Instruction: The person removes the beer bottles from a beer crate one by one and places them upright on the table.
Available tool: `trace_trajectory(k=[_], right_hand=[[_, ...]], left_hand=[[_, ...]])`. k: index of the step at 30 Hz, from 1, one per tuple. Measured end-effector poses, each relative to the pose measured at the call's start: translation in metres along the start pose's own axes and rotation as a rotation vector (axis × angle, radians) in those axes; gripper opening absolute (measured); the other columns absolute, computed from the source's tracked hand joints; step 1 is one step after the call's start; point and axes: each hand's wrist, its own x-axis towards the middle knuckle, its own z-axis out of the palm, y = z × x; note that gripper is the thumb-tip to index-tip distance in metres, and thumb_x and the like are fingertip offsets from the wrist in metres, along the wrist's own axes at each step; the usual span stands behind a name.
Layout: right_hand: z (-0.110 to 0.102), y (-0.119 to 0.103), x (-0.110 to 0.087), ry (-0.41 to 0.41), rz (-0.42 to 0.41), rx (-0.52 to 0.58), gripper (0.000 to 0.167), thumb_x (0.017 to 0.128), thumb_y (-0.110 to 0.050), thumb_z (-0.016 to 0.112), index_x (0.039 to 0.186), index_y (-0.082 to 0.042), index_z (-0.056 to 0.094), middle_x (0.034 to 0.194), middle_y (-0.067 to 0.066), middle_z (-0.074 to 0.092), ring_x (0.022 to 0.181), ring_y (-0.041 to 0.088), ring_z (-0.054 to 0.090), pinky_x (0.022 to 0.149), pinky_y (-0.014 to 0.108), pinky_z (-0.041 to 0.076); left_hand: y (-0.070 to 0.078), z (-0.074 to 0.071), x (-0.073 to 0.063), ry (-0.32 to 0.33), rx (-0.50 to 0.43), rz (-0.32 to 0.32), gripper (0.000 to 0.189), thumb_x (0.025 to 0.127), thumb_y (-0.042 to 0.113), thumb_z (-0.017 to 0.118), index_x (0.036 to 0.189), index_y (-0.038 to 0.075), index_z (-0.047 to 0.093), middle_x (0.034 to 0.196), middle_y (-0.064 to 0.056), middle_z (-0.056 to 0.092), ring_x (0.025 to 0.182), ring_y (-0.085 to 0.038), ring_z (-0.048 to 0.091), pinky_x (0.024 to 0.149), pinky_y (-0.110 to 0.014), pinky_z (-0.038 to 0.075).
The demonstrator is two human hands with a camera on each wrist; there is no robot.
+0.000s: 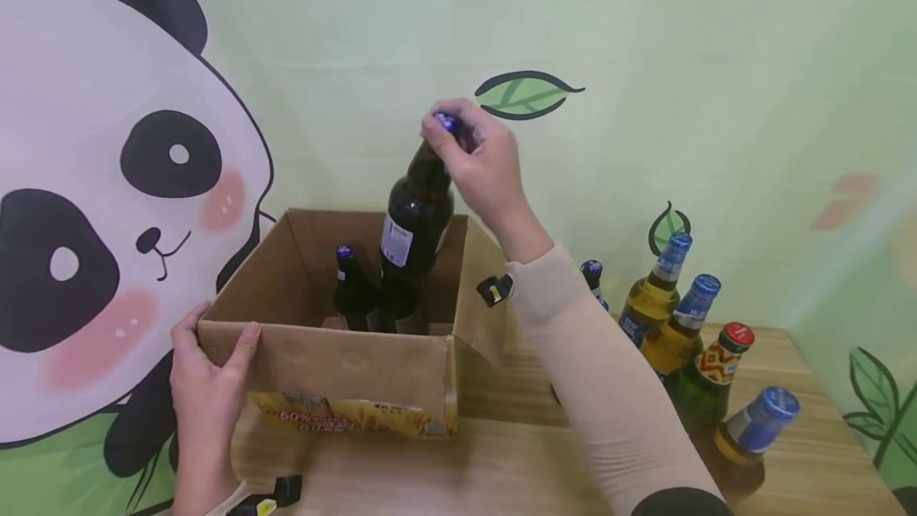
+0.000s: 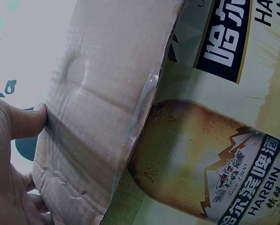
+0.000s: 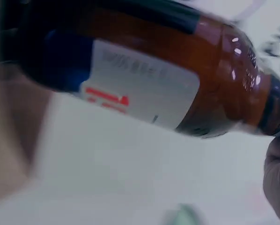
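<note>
My right hand (image 1: 487, 162) grips a dark brown beer bottle (image 1: 423, 213) by its blue-capped neck. The bottle, slightly tilted, hangs partly inside an open cardboard box (image 1: 337, 361), and its pale label (image 3: 144, 84) shows in the right wrist view. Whether its base touches anything is hard to tell. My left hand (image 1: 208, 381) holds the near left corner of the box, thumb on the folded-down front flap (image 2: 102, 89) and fingers round the side. Inside the box stands another dark bottle (image 1: 347, 281) with a blue cap; the front wall hides its lower part.
Right of the box, on the wooden table (image 1: 516, 460), stand several bottles, among them a red-capped green one (image 1: 705, 388) and a blue-capped amber one (image 1: 741, 436). My right sleeve partly hides them. A panda-printed backdrop (image 1: 344, 62) rises behind the table.
</note>
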Motion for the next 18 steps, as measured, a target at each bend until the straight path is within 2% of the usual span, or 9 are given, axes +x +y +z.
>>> trace_trajectory(k=[3,6,8,13,18], right_hand=[[-0.016,-0.04,0.006,0.062,-0.023,0.056,0.014,0.097,-0.01,0.067,0.101,0.004,0.068,0.091,0.011,0.068,0.078,0.02,0.059,0.072,0.028,0.05],[-0.031,-0.072,0.007,0.062,-0.004,0.072,0.014,0.097,-0.01,0.066,0.099,0.003,0.069,0.089,0.011,0.069,0.076,0.022,0.057,0.067,0.029,0.046],[-0.039,-0.086,0.004,0.041,0.009,0.061,0.014,0.097,-0.011,0.067,0.096,0.003,0.07,0.087,0.011,0.068,0.075,0.023,0.055,0.066,0.03,0.044],[-0.055,-0.098,-0.015,-0.013,0.035,0.029,0.015,0.097,-0.011,0.067,0.094,0.003,0.071,0.085,0.012,0.067,0.078,0.026,0.055,0.072,0.033,0.046],[-0.073,-0.101,-0.05,0.016,0.084,0.009,0.016,0.097,-0.014,0.068,0.098,0.002,0.071,0.091,0.014,0.067,0.085,0.028,0.061,0.077,0.033,0.05]], left_hand=[[0.001,0.0,0.0,-0.004,-0.012,0.011,0.078,0.093,0.037,0.072,0.156,0.019,0.03,0.153,-0.016,0.041,0.139,-0.038,0.038,0.116,-0.058,0.026],[0.003,-0.001,0.002,0.007,-0.01,0.035,0.077,0.092,0.036,0.073,0.155,0.018,0.031,0.152,-0.017,0.042,0.139,-0.038,0.038,0.116,-0.059,0.026],[0.004,-0.002,0.004,0.019,-0.006,0.046,0.077,0.092,0.035,0.073,0.155,0.018,0.032,0.152,-0.017,0.042,0.139,-0.039,0.039,0.116,-0.058,0.026],[0.002,-0.004,0.007,0.022,0.012,0.037,0.077,0.093,0.036,0.073,0.155,0.019,0.031,0.152,-0.018,0.042,0.139,-0.04,0.039,0.116,-0.059,0.026],[0.0,-0.001,0.004,0.011,0.017,0.029,0.077,0.093,0.037,0.073,0.155,0.019,0.031,0.152,-0.018,0.043,0.139,-0.04,0.039,0.116,-0.059,0.026]])
